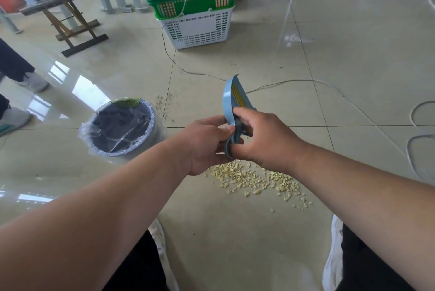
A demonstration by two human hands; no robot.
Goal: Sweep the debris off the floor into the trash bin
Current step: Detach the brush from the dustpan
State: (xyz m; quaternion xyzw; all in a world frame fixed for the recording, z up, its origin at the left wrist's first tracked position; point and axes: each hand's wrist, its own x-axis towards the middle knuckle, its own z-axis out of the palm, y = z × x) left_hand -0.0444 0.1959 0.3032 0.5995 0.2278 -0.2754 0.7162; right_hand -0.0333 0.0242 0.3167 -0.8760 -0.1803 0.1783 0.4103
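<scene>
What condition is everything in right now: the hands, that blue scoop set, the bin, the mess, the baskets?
Left hand: grips the dustpan set's handle.
Right hand: grips the same handle.
Blue dustpan set: held up off the floor, on edge.
Trash bin: upright, open, lined with clear plastic.
Yellow debris: scattered on the floor, unswept.
Baskets: stacked three high.

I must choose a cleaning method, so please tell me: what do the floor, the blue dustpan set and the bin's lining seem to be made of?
The floor looks like glazed ceramic tile: glossy reflections and straight grout lines. The blue dustpan set, gripped by the left hand and right hand, seems moulded plastic, smooth and matte. The lining of the trash bin appears to be thin clear plastic film, wrinkled and shiny.
</scene>
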